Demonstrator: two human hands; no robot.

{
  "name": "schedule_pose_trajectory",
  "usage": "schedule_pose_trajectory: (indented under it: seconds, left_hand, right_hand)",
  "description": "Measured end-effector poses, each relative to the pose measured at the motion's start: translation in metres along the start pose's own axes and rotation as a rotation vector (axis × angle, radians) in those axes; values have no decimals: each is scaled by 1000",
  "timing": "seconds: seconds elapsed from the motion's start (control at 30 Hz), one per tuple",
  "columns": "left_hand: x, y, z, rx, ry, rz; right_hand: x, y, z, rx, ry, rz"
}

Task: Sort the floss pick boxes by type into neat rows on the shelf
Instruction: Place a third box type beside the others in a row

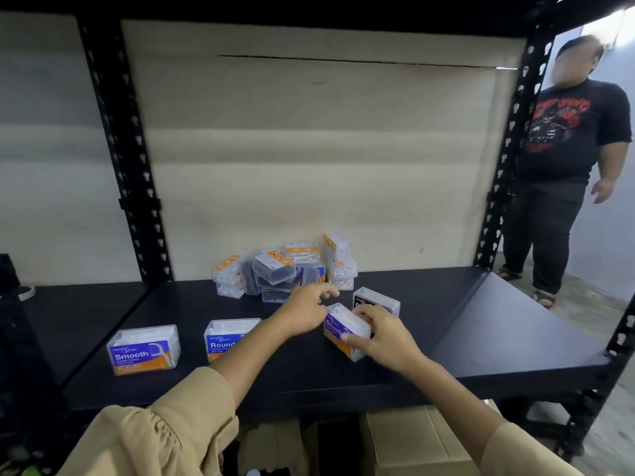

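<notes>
Shelf point(481, 338) space lies bare to your right, out to the black upright, with the jumbled pile of boxes point(285, 273) near the back wall. Your right hand point(381, 338) clamps a tilted Smooth box point(343, 329), its long axis angled toward the front-right edge, label facing left. Your left hand point(305, 309) hovers beside it, fingers loosely curled, holding nothing.

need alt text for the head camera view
The right hand grips a Smooth floss box on a black shelf while the left hand reaches toward a jumbled pile of boxes behind.
</notes>
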State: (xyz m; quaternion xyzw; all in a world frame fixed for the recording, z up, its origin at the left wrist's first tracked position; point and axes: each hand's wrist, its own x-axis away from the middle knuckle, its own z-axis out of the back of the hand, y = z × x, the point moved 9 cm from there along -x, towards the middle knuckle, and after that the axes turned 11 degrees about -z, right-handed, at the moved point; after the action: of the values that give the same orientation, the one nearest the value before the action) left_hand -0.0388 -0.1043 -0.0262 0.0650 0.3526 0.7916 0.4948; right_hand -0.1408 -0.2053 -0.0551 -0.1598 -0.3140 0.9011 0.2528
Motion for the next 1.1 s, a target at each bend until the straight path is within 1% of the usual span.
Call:
schedule_pose_trajectory:
  seconds: [0.17, 0.27, 0.37, 0.43, 0.53, 0.67, 0.73, 0.83, 0.9, 1.0, 1.1]
  left_hand:
    - [-8, -8, 6, -41, 14, 24]
    - [-6, 3, -3, -61, -62, -32]
    - [0, 15, -21, -1, -137, -75]
    - [3, 19, -30, -61, -176, -109]
    - [3, 21, -36, -234, -211, -200]
    - [2, 19, -30, -247, -196, -220]
    - [2, 17, -28, -257, -204, -207]
    - [2, 17, -22, -289, -206, -210]
    - [2, 16, -16, -308, -219, -208]
    - [1, 8, -4, -338, -232, -172]
    - [-3, -4, 6, -387, -256, -132]
  right_hand:
    - [-1, 5, 5, -21, 5, -13]
    - [-1, 9, 8, -31, -10, -7]
    - [-2, 9, 11, -50, -5, 21]
    - [-2, 8, 13, -56, 7, 35]
    - [-3, 8, 18, -99, 33, 39]
    - [-5, 5, 20, -167, 52, 65]
    - [-6, 4, 25, -190, 123, 82]
    - [-11, 4, 36, -78, 306, 103]
    - [-17, 6, 41, 34, 367, 79]
    - [-30, 11, 41, 191, 329, 21]
    - [-42, 18, 36, 270, 213, -58]
